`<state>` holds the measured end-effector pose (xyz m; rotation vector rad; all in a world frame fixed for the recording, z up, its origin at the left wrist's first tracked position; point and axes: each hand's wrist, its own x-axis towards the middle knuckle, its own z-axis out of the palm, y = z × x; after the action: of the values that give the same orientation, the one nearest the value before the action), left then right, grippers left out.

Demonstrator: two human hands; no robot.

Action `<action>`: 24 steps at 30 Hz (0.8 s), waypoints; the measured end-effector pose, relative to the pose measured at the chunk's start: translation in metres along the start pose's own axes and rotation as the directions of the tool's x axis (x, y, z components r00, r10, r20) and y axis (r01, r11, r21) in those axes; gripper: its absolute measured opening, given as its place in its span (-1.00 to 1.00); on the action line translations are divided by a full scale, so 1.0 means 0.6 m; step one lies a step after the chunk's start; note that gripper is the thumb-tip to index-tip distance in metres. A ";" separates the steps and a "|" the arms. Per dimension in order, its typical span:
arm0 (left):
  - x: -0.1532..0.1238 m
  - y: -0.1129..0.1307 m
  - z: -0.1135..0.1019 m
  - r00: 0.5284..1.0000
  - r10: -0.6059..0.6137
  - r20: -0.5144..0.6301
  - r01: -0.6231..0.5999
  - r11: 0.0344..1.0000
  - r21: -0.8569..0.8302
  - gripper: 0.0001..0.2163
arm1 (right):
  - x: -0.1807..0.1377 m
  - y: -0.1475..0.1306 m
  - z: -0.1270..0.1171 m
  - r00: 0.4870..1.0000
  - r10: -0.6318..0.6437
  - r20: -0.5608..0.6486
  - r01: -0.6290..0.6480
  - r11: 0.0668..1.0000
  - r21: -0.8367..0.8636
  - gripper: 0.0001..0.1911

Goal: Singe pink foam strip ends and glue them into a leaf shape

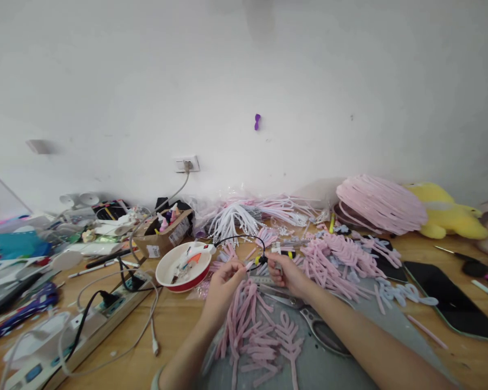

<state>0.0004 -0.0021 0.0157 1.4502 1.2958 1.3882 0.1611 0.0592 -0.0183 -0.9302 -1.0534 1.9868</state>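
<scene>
My left hand (224, 280) is closed in a pinch over a pile of pink pipe cleaner pieces (257, 330) on a grey mat (333, 368). My right hand (287, 273) is also closed, fingers curled round something small by a yellow-and-black tip (261, 260) joined to a thin black cord (244, 239). What each hand holds is too small to name. The two hands sit close together above the pink pieces. Scissors (313, 322) lie just under my right forearm.
A red-rimmed white bowl (183, 266) with a glue gun stands left of my hands. Power strips (85, 336) and cables fill the left. More pink pipe cleaners (337, 260), a pink bundle (380, 203), a yellow plush (447, 211) and a phone (451, 300) lie to the right.
</scene>
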 end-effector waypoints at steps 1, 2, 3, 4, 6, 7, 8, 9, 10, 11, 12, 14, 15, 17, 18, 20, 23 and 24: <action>-0.002 0.002 0.001 0.999 -0.043 0.008 0.044 0.998 -0.043 -0.81 | -0.002 -0.005 -0.001 0.999 -0.044 -0.007 0.044 0.999 -0.027 -0.60; -0.003 0.004 0.003 0.997 -0.078 0.017 0.079 0.994 -0.072 -0.81 | -0.003 -0.009 -0.002 0.997 -0.078 -0.008 0.078 0.996 -0.049 -0.62; -0.004 0.005 0.004 0.994 -0.102 0.024 0.104 0.990 -0.091 -0.81 | -0.004 -0.013 -0.003 0.995 -0.097 -0.004 0.097 0.993 -0.067 -0.63; -0.005 0.005 0.004 0.992 -0.118 0.032 0.121 0.987 -0.102 -0.81 | -0.005 -0.016 -0.003 0.994 -0.107 -0.004 0.106 0.990 -0.088 -0.63; -0.004 0.006 0.003 0.990 -0.130 0.049 0.134 0.986 -0.101 -0.80 | -0.005 -0.023 -0.005 0.989 -0.139 -0.040 0.130 0.975 -0.181 -0.64; -0.003 0.007 0.001 0.989 -0.128 0.070 0.134 0.987 -0.086 -0.80 | -0.004 -0.028 -0.008 0.983 -0.165 -0.078 0.139 0.953 -0.271 -0.66; -0.002 0.008 -0.001 0.986 -0.124 0.110 0.131 0.990 -0.058 -0.79 | -0.003 -0.034 -0.012 0.973 -0.199 -0.121 0.137 0.909 -0.394 -0.68; -0.001 0.010 -0.004 0.978 -0.115 0.172 0.120 0.993 -0.019 -0.78 | -0.003 -0.042 -0.018 0.959 -0.231 -0.162 0.106 0.827 -0.552 -0.70; -0.001 0.011 -0.007 0.963 -0.101 0.252 0.098 0.995 0.024 -0.79 | -0.003 -0.050 -0.026 0.945 -0.263 -0.194 0.052 0.708 -0.704 -0.74; 0.000 0.014 -0.010 0.936 -0.084 0.341 0.066 0.996 0.064 -0.79 | -0.003 -0.060 -0.035 0.939 -0.275 -0.206 -0.024 0.546 -0.837 -0.76; -0.001 0.015 -0.012 0.899 -0.066 0.434 0.027 0.995 0.097 -0.81 | -0.005 -0.070 -0.045 0.940 -0.262 -0.217 -0.119 0.345 -0.931 -0.75; -0.003 0.017 -0.015 0.804 -0.041 0.593 -0.056 0.988 0.144 -0.83 | -0.010 -0.086 -0.066 0.944 -0.237 -0.228 -0.174 0.226 -0.958 -0.80; -0.004 0.017 -0.016 0.756 -0.038 0.654 -0.095 0.981 0.167 -0.85 | -0.013 -0.092 -0.075 0.950 -0.219 -0.224 -0.187 0.180 -0.966 -0.84; -0.007 0.013 -0.015 0.667 -0.046 0.743 -0.178 0.959 0.220 -0.89 | -0.018 -0.097 -0.087 0.962 -0.169 -0.214 -0.196 0.117 -0.974 -0.90; -0.009 0.010 -0.014 0.633 -0.053 0.772 -0.225 0.942 0.248 -0.91 | -0.020 -0.096 -0.090 0.968 -0.144 -0.208 -0.197 0.086 -0.977 -0.91; -0.010 0.003 -0.013 0.597 -0.068 0.799 -0.306 0.902 0.304 -0.94 | -0.019 -0.091 -0.091 0.976 -0.101 -0.194 -0.191 0.036 -0.981 -0.92; -0.011 -0.006 -0.012 0.565 -0.110 0.818 -0.360 0.859 0.365 -0.92 | -0.014 -0.080 -0.088 0.984 -0.064 -0.164 -0.165 -0.014 -0.986 -0.86; -0.010 -0.008 -0.012 0.551 -0.122 0.826 -0.364 0.855 0.369 -0.91 | -0.012 -0.077 -0.087 0.986 -0.061 -0.156 -0.158 -0.029 -0.987 -0.84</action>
<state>-0.0072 -0.0077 0.0108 2.2158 0.9068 0.2217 0.2193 0.0924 0.0025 -1.8028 -2.5042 0.7099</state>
